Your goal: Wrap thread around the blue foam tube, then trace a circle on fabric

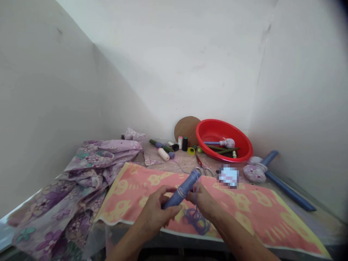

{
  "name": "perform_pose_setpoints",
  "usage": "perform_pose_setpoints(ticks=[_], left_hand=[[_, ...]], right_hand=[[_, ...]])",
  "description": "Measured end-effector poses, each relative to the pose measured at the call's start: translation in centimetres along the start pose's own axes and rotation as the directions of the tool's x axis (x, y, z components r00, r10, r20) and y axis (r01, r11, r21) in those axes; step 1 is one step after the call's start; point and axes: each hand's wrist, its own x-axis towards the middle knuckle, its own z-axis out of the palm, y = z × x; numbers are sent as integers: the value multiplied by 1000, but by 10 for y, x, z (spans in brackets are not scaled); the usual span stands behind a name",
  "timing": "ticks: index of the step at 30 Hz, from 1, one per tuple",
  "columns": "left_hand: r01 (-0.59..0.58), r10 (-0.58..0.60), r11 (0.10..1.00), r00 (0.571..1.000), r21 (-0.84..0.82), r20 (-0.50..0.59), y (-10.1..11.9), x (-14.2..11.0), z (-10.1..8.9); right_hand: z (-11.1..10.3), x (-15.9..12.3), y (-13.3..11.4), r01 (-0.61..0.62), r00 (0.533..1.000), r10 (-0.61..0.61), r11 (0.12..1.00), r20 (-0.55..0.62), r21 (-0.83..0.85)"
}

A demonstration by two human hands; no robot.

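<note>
Already we are pinching a blue cloth roll (185, 190) between left hand (154, 214) and right hand (202, 201), its thread bands (180, 192) wound on. Unwound purple cord (196, 219) is trailing onto the towel (272, 217).

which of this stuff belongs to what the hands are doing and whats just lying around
In use: left hand, right hand, blue cloth roll, purple thread

Lying about: red plastic basin, scissors, thread spools, floral lilac cloth, pink and yellow towel
</note>
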Motion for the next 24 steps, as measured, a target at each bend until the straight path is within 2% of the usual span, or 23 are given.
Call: perform_pose_setpoints(ticks=[2,4,6,8,10,12,14,17,19,20,21,22,24], left_hand=[[-24,24,1000,1000,12,-5,-6,2,-2],[-95,94,990,996,101,12,-7,0,-8],[-185,174,943,983,277,64,-2,-4,-17],[-248,196,844,968,476,157,6,-10,-28],[-275,163,736,959,619,233,13,-16,-40],[-271,124,651,960,709,253,17,-20,-50],[-247,103,619,967,746,235,16,-21,-59],[-203,83,691,976,694,203,14,-22,-67],[-177,70,782,978,597,197,14,-21,-68],[-167,66,829,977,533,204,14,-20,-67],[-161,65,872,974,462,217,14,-20,-66],[-152,66,911,971,382,229,13,-19,-63],[-106,55,971,971,215,232,10,-16,-57]], right_hand=[[1,-1,5,-22,1000,22,1000,-14,8],[-4,0,8,-29,1000,29,999,2,-22],[-18,3,9,-43,993,56,990,100,-136],[-37,10,5,-33,966,112,948,234,-317],[-59,18,-6,31,972,85,879,219,-476],[-83,24,-22,35,992,43,807,117,-590],[-106,28,-42,26,1000,-21,761,15,-648],[-138,30,-68,-1,983,-116,774,-143,-634],[-152,32,-76,1,942,-218,761,-254,-649],[-157,34,-76,-25,924,-245,728,-294,-685],[-159,36,-73,-71,916,-250,668,-314,-741],[-159,39,-69,-123,918,-245,571,-312,-811],[-152,44,-56,-164,945,-229,293,-236,-942]])
